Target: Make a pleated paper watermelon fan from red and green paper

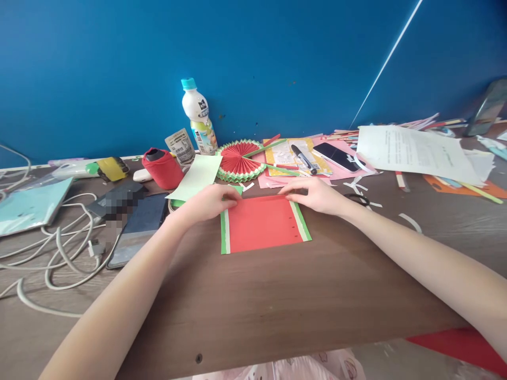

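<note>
A red sheet of paper (261, 224) lies on the table in front of me, with white and green strips down its left and right sides. Small dark marks run along its right part. My left hand (212, 202) pinches the far left corner, fingers curled and thumb toward the middle. At the far right corner, my right hand (312, 195) grips the edge between thumb and fingers. Just beyond the sheet rests a folded red and green paper fan (241, 158). A pale green sheet (197, 177) is beside my left hand.
A bottle (198, 116) stands against the blue wall. White cables (75, 237) and a dark phone-like slab (138, 227) are on the left. A marker (304, 159), a phone (336, 156), a printed sheet (415, 152) and paper scraps lie toward the back right.
</note>
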Motion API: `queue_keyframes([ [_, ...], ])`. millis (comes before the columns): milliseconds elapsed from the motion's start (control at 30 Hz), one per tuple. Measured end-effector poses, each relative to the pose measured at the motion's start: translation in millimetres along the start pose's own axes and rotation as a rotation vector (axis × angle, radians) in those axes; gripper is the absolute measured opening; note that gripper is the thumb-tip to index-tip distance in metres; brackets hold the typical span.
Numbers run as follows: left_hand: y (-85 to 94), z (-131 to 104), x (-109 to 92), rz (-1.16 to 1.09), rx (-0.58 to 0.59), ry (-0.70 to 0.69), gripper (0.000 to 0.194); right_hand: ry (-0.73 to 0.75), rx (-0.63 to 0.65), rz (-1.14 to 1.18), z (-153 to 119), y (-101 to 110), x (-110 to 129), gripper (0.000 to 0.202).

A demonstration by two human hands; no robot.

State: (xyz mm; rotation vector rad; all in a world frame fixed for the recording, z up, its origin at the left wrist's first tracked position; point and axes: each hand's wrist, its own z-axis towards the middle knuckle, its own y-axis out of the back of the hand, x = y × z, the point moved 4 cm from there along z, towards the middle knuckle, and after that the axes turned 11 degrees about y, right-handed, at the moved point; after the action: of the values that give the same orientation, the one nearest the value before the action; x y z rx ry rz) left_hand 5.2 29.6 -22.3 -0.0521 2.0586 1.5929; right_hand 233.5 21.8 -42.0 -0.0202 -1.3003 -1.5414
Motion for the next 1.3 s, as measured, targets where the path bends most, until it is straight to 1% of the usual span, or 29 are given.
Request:
queue_keyframes([
  [67, -3.7, 2, -1, 0.085, -0.042, -0.049, 0.023, 0.058, 0.018, -0.103, -1, -3, -1, 0.017],
  [167, -6.6, 2, -3, 0.170, -0.073, -0.103, 0.023, 0.139, 0.030, -0.187, -2, -5, -1, 0.018],
  [367, -9.8, 1, -4, 0.328, -0.137, -0.136, 0.014, 0.248, 0.102, -0.274, -4, -10, -3, 0.017],
  [500, -10.7, 0, -6, 0.404, -0.151, -0.154, 0.014, 0.312, 0.106, -0.348, -4, -10, -2, 0.019],
  [633, -9.6, -2, -8, 0.399, -0.135, -0.193, 0.014, 0.359, 0.150, -0.395, -3, -10, 0, 0.022],
  [733, -9.6, -3, -9, 0.362, -0.088, -0.205, 0.012, 0.374, 0.186, -0.367, -2, -9, 0, 0.024],
  [867, -7.5, -3, -4, 0.263, -0.034, -0.128, 0.011, 0.360, 0.196, -0.331, -2, -7, 1, 0.024],
  [1033, 1.7, -5, 1, 0.147, 0.030, -0.089, 0.023, 0.307, 0.185, -0.291, -2, -6, 1, 0.024],
  [1167, 7.5, -6, 6, 0.168, 0.040, -0.044, 0.030, 0.294, 0.184, -0.262, -2, -6, 1, 0.023],
  [1300, 5.2, -4, 6, 0.218, 0.021, -0.085, 0.024, 0.283, 0.186, -0.246, -2, -6, 0, 0.023],
])
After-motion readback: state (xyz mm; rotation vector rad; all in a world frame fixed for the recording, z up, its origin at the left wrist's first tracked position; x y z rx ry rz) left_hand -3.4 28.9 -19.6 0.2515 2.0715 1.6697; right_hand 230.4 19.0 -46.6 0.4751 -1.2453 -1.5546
